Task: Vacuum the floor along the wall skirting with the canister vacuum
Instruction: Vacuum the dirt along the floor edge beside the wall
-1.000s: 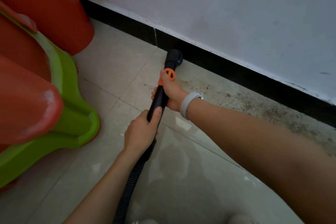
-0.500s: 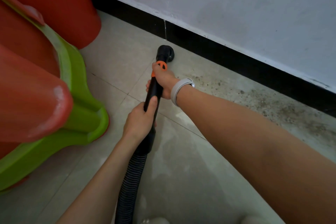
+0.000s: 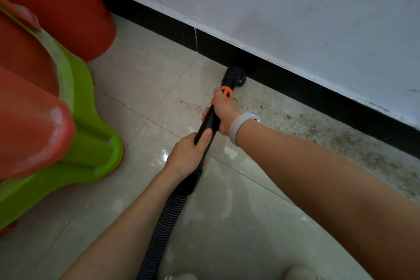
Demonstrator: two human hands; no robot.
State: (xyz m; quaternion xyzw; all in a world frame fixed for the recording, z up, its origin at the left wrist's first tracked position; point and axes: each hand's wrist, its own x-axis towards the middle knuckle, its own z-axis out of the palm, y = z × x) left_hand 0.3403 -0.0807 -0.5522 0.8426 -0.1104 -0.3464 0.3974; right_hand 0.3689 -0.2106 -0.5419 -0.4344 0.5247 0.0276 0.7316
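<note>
In the head view, the round black brush nozzle (image 3: 234, 77) sat on the floor tiles (image 3: 141, 79) just above centre, touching the black skirting (image 3: 284, 79) at the foot of the white wall (image 3: 295, 7). From it the black vacuum wand (image 3: 210, 120) ran back toward 7 o'clock, with an orange collar (image 3: 225, 92) just behind the nozzle, and joined the ribbed hose (image 3: 163, 232) that left the frame at the bottom edge. The right hand (image 3: 223, 112), with a pale wristband (image 3: 242, 125) on its wrist, had its grip clenched round the wand just below the collar. The left hand (image 3: 188, 157) gripped the wand lower down, at 7 o'clock of the right hand, thumb lying along the tube. A band of dark grit (image 3: 318, 125) lay on the tiles beside the skirting toward 3 o'clock of the nozzle. At 9 o'clock stood stacked red and green plastic stools (image 3: 75, 102), with a red bucket (image 3: 75, 7) behind them at 11 o'clock.
</note>
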